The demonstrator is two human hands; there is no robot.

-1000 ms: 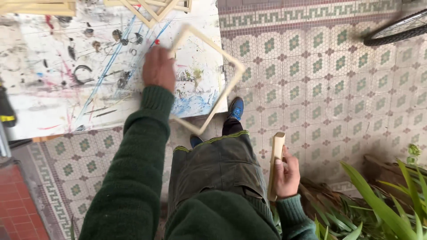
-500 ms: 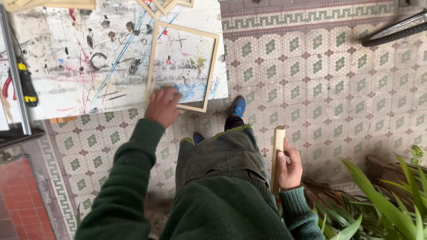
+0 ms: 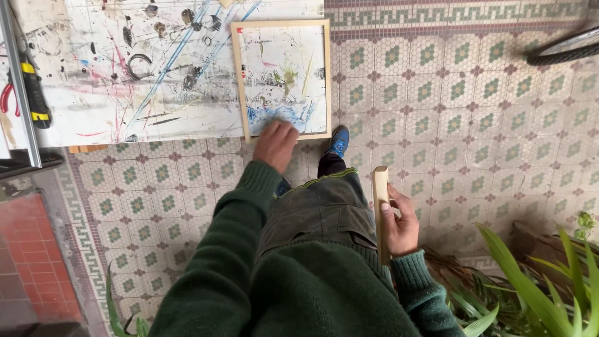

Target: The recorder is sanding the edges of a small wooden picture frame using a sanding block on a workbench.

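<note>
Pale wood frame (image 3: 282, 80), rectangular, lies flat on the paint-splattered white bench (image 3: 125, 93), at its right end; the frame's right rail and near rail sit at the bench edges. Left hand (image 3: 274, 145), green sleeve, rests on the frame's near rail beside its left corner, fingers bent down over the wood; whether it grips or only presses, cannot tell. Right hand (image 3: 400, 226) is closed around a short pale wood strip (image 3: 381, 212), held roughly upright beside the person's right hip, well apart from the bench. Pliers with red handles (image 3: 6, 100) and a black-and-yellow tool (image 3: 34, 90) lie at the bench's far left, next to a metal bar (image 3: 19, 81). Floor is patterned mosaic tile (image 3: 449, 112), green and cream with a key border. Blue shoe (image 3: 339, 142) shows just below the frame's near right corner. Bicycle tyre (image 3: 564, 50) at upper right; green plant leaves (image 3: 536, 287) at lower right.
</note>
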